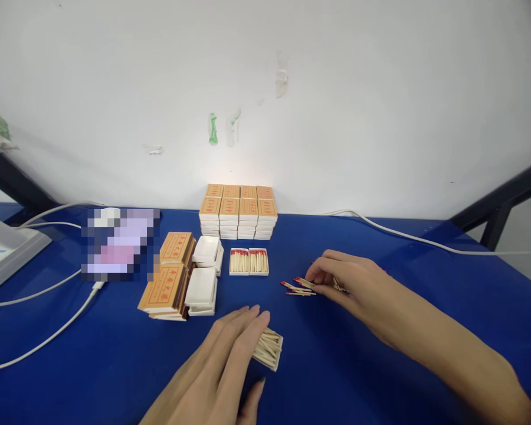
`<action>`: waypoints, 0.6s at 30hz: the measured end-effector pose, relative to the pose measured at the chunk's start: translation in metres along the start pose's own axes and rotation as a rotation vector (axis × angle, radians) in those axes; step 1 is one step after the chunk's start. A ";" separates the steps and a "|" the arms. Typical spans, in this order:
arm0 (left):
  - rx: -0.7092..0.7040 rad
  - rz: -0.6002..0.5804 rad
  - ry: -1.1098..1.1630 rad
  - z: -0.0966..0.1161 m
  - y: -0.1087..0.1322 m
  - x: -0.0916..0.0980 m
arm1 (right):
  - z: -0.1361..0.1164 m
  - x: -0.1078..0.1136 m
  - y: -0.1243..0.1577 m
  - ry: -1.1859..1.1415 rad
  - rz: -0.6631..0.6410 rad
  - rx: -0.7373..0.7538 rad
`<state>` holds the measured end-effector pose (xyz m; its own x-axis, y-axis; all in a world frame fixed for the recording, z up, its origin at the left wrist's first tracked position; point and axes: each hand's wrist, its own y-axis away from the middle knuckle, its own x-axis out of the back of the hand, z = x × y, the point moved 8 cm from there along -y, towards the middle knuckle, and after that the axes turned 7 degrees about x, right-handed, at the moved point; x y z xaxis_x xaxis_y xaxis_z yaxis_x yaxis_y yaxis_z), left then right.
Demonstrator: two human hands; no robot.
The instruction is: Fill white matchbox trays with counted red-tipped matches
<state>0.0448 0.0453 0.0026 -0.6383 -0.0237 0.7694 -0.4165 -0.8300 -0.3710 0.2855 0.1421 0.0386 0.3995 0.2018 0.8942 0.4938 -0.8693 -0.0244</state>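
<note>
– Blue cloth (380, 366) over the table, head view. What does the left hand (230, 360) show?
– Fingers straight and close together, laid flat on an open tray of matches (271, 349). The tray sits near the front edge, tilted askew, its far end showing past the fingertips.
– Right hand (349, 283)?
– Fingers bent and drawn narrow over the loose matches (298, 287), right of centre; a few sticks lie under the palm, and red-tipped ones fan out to its left on the cloth.
– Remaining stock?
– Two filled trays (249, 261) side by side, mid-table. Behind them, against the wall, a stacked block of matchboxes (239, 209). Left of the trays, white empty trays (206, 271) in two piles, touching two piles of orange sleeves (170, 277).
– Sundries?
– White cables (48, 336) across the left side, one more along the back right; a white device (4, 251) at the left edge.
</note>
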 end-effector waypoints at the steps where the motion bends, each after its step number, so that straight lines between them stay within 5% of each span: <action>1: 0.000 0.001 0.000 0.000 0.000 0.000 | -0.002 0.000 -0.001 0.012 0.016 -0.001; 18: 0.010 -0.001 0.002 -0.001 0.001 -0.001 | -0.021 -0.006 -0.004 -0.044 0.010 -0.039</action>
<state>0.0448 0.0454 0.0009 -0.6397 -0.0219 0.7683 -0.4105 -0.8353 -0.3656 0.2651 0.1353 0.0430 0.4380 0.2120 0.8736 0.4598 -0.8879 -0.0150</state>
